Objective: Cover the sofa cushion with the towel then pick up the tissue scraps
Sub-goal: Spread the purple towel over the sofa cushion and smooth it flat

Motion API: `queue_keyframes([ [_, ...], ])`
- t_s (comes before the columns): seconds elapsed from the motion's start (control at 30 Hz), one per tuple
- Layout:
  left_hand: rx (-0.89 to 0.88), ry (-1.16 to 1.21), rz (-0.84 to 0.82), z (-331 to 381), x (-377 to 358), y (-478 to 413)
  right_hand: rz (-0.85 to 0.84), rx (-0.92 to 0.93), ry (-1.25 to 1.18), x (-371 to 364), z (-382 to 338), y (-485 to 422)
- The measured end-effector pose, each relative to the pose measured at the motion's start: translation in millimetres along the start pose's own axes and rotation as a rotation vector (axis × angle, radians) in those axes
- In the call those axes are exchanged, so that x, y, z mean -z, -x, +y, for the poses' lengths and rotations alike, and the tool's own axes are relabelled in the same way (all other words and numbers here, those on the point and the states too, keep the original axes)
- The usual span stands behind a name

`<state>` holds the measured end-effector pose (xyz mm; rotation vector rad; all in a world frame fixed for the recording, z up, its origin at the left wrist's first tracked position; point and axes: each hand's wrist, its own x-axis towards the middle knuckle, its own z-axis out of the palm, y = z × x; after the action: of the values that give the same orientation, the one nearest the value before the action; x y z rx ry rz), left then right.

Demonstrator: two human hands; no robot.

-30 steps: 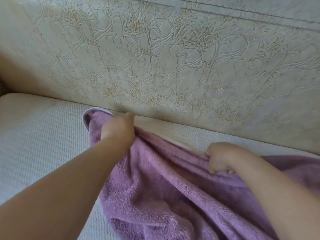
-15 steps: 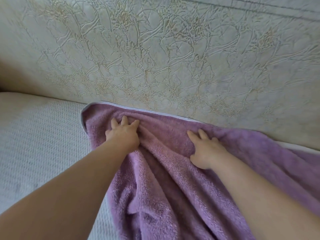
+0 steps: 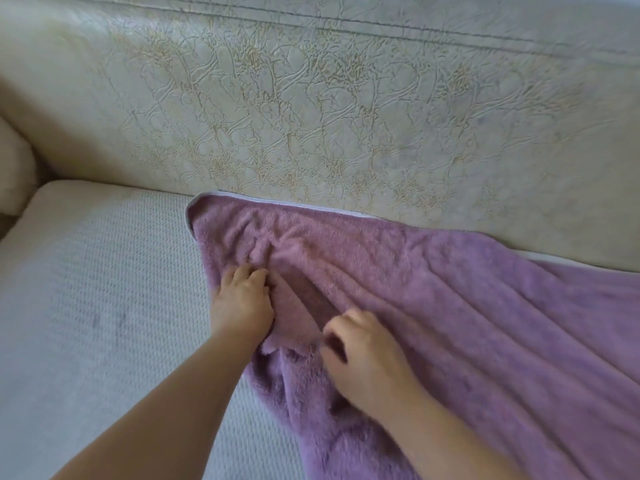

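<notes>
A purple fluffy towel (image 3: 467, 306) lies over the right part of the sofa seat cushion (image 3: 86, 289), which has a pale woven cover. The towel's white-trimmed back edge runs along the foot of the backrest. Its left side is bunched into folds. My left hand (image 3: 242, 303) sits at that left edge, fingers curled into a fold of the towel. My right hand (image 3: 363, 355) is just to the right and nearer to me, fingers curled over the bunched cloth. No tissue scraps are in view.
The cracked cream leather backrest (image 3: 311, 116) fills the top of the view. A rounded cream armrest (image 3: 14, 168) sits at the far left. The left half of the seat cushion is uncovered.
Both hands slid back from the towel's far edge toward me. Their fingers went from flat on the cloth to curled into the bunched left side. The back edge stays against the backrest.
</notes>
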<state>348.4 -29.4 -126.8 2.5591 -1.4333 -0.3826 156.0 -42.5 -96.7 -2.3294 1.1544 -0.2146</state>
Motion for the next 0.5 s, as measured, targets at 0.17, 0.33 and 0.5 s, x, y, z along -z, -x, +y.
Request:
queue_keyframes([
  [0.17,-0.021,-0.036,-0.019,21.1,3.4,54.9,-0.073,0.092,0.174,-14.2,-44.6,61.8],
  [0.33,0.117,0.097,0.012,28.1,7.7,109.7,-0.310,-0.027,0.377,-24.2,-34.4,97.4],
  [0.5,0.356,0.325,-0.107,27.1,-4.1,151.4,-0.268,-0.382,-0.292,3.3,-6.9,71.0],
])
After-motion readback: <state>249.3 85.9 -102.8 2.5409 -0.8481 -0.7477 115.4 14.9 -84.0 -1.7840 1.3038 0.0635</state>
